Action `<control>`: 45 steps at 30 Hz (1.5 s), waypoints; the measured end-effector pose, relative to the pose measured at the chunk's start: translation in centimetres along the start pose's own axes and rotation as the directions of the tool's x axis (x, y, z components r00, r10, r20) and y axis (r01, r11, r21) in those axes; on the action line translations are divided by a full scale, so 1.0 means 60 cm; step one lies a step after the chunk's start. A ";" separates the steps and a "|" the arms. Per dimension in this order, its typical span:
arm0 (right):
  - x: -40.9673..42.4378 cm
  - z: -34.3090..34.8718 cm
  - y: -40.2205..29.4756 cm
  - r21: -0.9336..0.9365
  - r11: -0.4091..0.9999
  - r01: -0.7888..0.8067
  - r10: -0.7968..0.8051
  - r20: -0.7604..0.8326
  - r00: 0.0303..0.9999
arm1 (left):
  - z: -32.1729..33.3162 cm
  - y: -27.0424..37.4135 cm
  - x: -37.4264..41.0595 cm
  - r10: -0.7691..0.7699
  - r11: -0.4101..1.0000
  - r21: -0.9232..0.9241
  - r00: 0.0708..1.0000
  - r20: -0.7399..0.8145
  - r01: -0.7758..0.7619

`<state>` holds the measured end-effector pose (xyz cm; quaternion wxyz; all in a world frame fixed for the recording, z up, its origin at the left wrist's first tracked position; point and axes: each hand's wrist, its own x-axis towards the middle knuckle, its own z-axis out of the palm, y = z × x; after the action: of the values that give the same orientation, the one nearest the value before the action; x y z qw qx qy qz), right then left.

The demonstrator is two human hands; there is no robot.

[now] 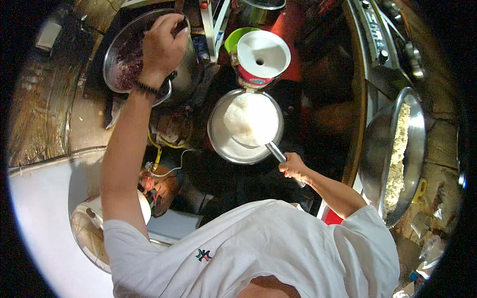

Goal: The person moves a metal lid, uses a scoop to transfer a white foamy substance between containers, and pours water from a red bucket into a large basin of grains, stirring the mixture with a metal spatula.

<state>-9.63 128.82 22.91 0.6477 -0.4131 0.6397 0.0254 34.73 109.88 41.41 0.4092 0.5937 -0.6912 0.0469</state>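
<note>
My right hand (294, 167) grips the metal handle of a dipper (276, 151). Its bowl is heaped with a white, powder-like substance (246, 115), part of it washed out by bright light. Below the dipper is a round metal pot (217, 147) with more white inside. My left hand (166, 44), a dark band at its wrist, is over the rim side of a large metal pot (111, 80). Dark purplish matter shows inside that pot. The left fingers are curled, and whether they touch the rim cannot be told.
A white funnel (275, 44) sits on a red container (248, 76), beside a green bowl (233, 39). At right, a wide steel bowl (372, 160) holds a pale crumbly mass (397, 160). A white ladder-like frame (209, 33) stands at the top. A yellow cord (157, 158) lies left of centre.
</note>
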 end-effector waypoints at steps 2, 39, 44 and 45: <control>-0.046 -0.007 -0.057 0.004 1.000 -0.021 0.021 0.002 1.000 | 0.038 -0.039 0.050 0.071 0.992 0.106 0.997 0.009 -0.071; 0.916 -0.792 -0.986 -0.522 0.853 0.006 -0.323 -0.519 0.791 | 0.402 -0.233 0.418 -0.499 0.655 0.748 0.682 0.536 -0.109; 0.978 -0.770 -1.019 -0.559 0.811 -0.172 -0.267 -0.616 0.741 | 0.401 -0.228 0.427 -0.494 0.687 0.722 0.676 0.547 -0.083; 0.994 -0.771 -1.025 -0.530 0.817 -0.226 -0.246 -0.676 0.695 | 0.402 -0.227 0.431 -0.486 0.691 0.719 0.685 0.543 -0.080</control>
<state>-1.70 32.57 10.53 0.1886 -0.5688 0.7990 0.0503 35.17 72.41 35.80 -0.1349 0.7521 -0.6446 0.0237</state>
